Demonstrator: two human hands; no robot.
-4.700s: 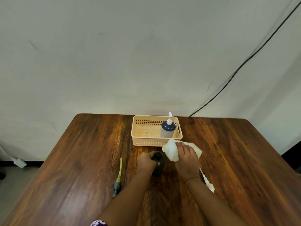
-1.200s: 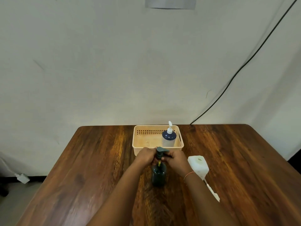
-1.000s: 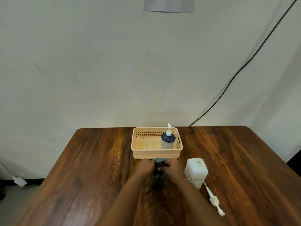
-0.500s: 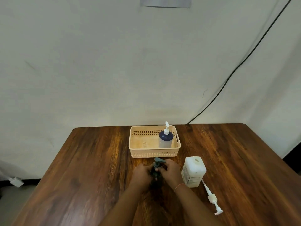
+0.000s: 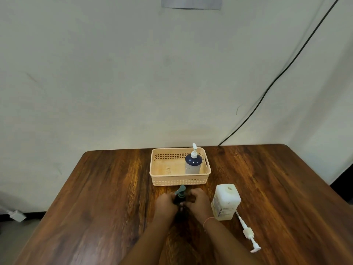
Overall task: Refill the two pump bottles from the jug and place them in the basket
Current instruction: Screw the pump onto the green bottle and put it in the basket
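Observation:
A dark green pump bottle (image 5: 180, 196) stands upright on the table just in front of the basket, its pump head pointing away to the left. My left hand (image 5: 164, 204) and my right hand (image 5: 197, 202) both grip it around the neck and collar; its body is mostly hidden between them. A blue-topped pump bottle (image 5: 193, 163) stands in the right end of the peach basket (image 5: 178, 182). The white jug (image 5: 225, 201) stands open, upright, right of my right hand.
The jug's white pump (image 5: 248, 232) lies loose on the table to the right front. The wooden table (image 5: 99, 197) ends at the wall behind the basket. A black cable (image 5: 271, 85) runs down the wall to the table's back edge.
The jug was set down upright on the right. The green pump head went from above the bottle down onto its neck, and both hands now hold lower around the collar, turning it.

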